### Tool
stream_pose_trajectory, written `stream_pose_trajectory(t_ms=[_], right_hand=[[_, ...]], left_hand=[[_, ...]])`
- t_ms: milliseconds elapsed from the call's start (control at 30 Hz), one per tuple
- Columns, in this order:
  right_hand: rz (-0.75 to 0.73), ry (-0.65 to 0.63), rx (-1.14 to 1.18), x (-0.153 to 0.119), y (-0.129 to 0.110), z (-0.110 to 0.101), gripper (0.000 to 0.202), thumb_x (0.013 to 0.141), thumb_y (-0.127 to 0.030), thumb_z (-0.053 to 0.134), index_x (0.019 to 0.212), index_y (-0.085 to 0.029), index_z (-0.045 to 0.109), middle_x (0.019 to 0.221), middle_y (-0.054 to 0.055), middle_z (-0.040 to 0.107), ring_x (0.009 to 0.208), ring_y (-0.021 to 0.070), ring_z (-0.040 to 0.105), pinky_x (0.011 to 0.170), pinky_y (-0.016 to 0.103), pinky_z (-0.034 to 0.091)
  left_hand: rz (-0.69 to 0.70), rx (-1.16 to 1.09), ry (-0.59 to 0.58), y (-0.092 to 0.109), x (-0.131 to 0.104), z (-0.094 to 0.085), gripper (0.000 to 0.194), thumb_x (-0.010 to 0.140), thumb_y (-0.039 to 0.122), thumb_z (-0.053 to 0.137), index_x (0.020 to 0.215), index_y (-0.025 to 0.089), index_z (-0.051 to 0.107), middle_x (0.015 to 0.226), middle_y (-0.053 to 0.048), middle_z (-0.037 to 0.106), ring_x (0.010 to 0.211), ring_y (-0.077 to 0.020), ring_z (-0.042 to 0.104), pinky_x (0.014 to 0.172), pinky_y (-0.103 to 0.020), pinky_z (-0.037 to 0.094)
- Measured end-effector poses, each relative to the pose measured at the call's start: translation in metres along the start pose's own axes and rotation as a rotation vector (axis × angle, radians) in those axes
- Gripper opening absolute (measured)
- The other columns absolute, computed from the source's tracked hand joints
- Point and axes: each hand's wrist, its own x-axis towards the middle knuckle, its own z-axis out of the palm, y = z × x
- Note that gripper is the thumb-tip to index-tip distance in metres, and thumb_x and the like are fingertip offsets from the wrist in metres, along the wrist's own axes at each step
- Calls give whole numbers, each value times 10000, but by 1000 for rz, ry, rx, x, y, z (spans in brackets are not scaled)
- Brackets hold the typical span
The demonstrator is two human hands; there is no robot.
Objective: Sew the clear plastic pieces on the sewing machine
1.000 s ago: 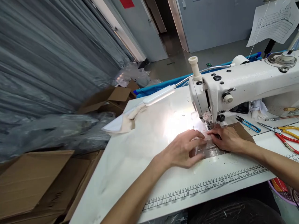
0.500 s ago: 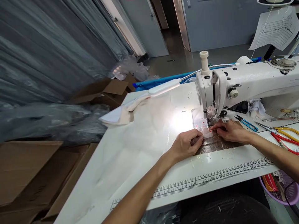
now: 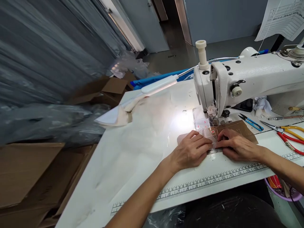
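A strip of sheer pale fabric (image 3: 206, 133) lies in front of the needle of the white sewing machine (image 3: 257, 74). My left hand (image 3: 193, 149) is closed on its near left part, knuckles up. The fingertips of my right hand (image 3: 236, 145) pinch its right edge, close to the left fingers. Beneath the fabric and my right hand is a shiny brown plate (image 3: 245, 129) on the machine bed. Small red marks show beside the presser foot (image 3: 213, 122). My fingers hide part of the fabric.
Blue thread snips (image 3: 252, 123) and pliers with red and yellow handles (image 3: 288, 136) lie to the right. A white lamp (image 3: 159, 85) reaches over the table (image 3: 133, 158), which has a printed ruler along its front edge. Cardboard boxes (image 3: 30, 171) stand at left.
Both hands have come nearer the table's front edge, away from the needle, and closer together. More of the brown plate shows. The view has shifted slightly.
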Motion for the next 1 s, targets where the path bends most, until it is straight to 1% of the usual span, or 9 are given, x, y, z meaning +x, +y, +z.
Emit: stream_pose_trajectory(t_ms=[67,133,200,267,433,567,767,867,1000], right_hand=[[2,-9,85,1,3,-7,359,841,-117,480,1071,-213,738,1038,82,621,999,203,581,891,374,487],[24,-21,156,6,7,-14,360,842,-116,477,1076,-221,731,1037,62,648,976,179,609,887,340,498],[52,-21,147,12,12,-21,347,870,-142,471,1103,-213,719,1037,66,671,943,177,629,865,337,510],[43,-35,76,18,17,-23,349,898,-173,464,1154,-187,701,1077,95,674,948,195,631,858,357,513],[-15,-19,-60,21,24,-12,344,927,-206,474,1194,-201,691,1134,109,654,983,213,606,847,363,508],[-15,14,-84,17,25,-4,331,923,-190,480,1170,-206,699,1117,107,644,996,217,592,877,375,507],[-2,43,-48,15,26,-2,328,910,-155,492,1158,-180,705,1115,114,635,1014,224,590,929,400,497],[13,53,-71,15,23,-2,330,909,-153,490,1160,-167,703,1119,123,632,1010,229,584,918,404,497],[22,31,-81,15,19,-3,337,911,-155,491,1177,-185,696,1118,125,627,990,231,577,891,408,498]], left_hand=[[15,-14,-12,0,-1,1,207,872,36,457,927,157,616,933,-29,740,735,-140,643,679,-303,481],[5,-19,-17,0,-1,2,207,879,43,456,912,157,626,927,-35,740,724,-141,639,652,-294,476],[-2,-13,-16,0,-1,2,166,899,85,487,919,162,633,923,-34,740,721,-141,639,656,-298,482],[3,0,-10,0,0,2,111,920,133,525,928,164,632,918,-30,740,726,-139,642,659,-298,489],[14,26,20,2,2,2,62,936,143,551,938,149,612,924,-39,737,732,-142,650,653,-295,495],[18,34,49,1,2,3,73,933,126,542,960,144,608,929,-52,733,744,-153,650,632,-293,496],[35,77,38,-1,2,4,85,923,116,549,976,142,611,907,-52,727,723,-155,640,604,-294,495],[42,71,31,-1,3,4,99,922,116,546,989,150,612,904,-50,723,735,-152,646,607,-292,499],[38,63,31,-1,4,4,95,909,98,556,967,153,609,893,-52,719,734,-151,647,608,-291,493]])
